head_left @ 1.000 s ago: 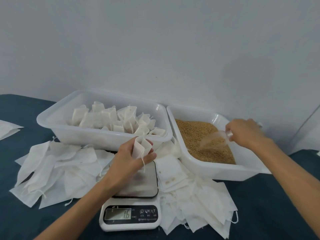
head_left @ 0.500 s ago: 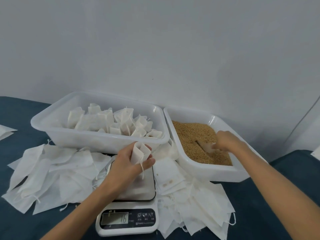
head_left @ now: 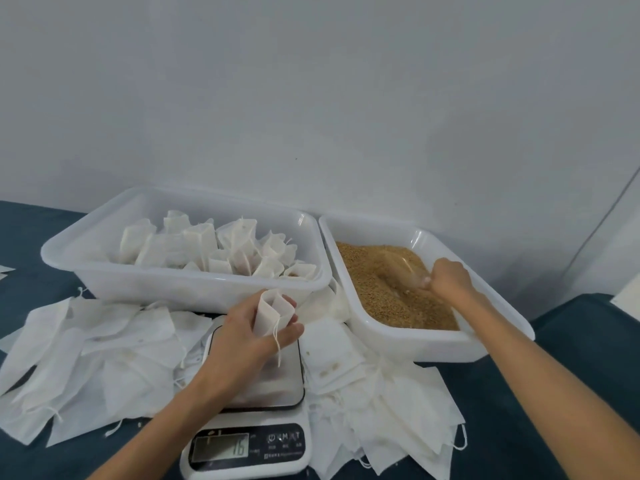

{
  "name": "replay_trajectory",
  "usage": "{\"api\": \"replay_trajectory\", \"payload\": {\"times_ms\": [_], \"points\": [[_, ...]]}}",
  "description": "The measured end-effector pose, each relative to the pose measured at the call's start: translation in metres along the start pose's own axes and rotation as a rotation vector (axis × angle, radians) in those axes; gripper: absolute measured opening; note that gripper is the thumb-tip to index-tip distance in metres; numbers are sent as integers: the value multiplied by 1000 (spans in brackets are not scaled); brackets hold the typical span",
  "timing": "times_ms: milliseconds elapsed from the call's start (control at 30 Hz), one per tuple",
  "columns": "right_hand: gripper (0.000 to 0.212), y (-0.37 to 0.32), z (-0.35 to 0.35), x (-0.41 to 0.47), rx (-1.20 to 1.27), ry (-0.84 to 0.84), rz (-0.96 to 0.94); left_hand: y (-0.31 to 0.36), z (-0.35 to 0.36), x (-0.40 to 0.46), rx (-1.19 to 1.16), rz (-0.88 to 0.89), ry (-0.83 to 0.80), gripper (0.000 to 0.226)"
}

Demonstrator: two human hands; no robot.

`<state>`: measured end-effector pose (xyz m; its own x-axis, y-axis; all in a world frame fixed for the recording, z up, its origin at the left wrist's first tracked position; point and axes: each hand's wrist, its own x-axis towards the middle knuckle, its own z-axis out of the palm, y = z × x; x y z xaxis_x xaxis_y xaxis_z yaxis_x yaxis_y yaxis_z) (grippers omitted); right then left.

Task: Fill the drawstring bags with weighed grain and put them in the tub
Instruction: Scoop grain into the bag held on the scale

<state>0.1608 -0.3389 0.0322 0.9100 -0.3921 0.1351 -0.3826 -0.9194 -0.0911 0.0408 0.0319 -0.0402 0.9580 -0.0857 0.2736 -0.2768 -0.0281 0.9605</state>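
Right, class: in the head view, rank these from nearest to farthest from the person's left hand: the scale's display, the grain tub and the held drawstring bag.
1. Drawstring bag: gripped in the left hand, above the scale platform.
2. Scale display: toward the person, at the front edge.
3. Grain tub: off to the right, where the right hand scoops.

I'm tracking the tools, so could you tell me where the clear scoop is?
The clear scoop lies in the grain of the right-hand tub, gripped by the right hand.
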Motion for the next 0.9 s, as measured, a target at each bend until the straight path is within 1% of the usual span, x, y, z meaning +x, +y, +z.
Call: {"api": "replay_trajectory", "payload": {"times_ms": [67,133,267,333,467,567,633,733,900], "points": [[31,5,1,-4,41,-34,-46,-1,1,1,1,0,12,35],[27,9,3,-10,129,-58,-124,0,2,1,-3,-3,16,34],[18,4,-6,-31,323,-42,-287,4,4,-3,-14,19,-3,37],[12,-4,-17,-45,401,-56,-400,5,4,-4,-24,28,-9,39],[14,-21,-45,-81,554,-157,-643,9,6,-1,-19,32,-31,37],[17,-42,-61,-109,549,-168,-819,9,4,-2,-10,28,-24,29],[21,-52,-70,-121,524,-147,-879,8,3,-3,-1,35,-19,26],[26,-59,-81,-128,505,-121,-907,9,1,-4,11,44,-36,22],[34,-68,-98,-129,361,13,-931,13,2,-7,10,48,-51,19]]}}
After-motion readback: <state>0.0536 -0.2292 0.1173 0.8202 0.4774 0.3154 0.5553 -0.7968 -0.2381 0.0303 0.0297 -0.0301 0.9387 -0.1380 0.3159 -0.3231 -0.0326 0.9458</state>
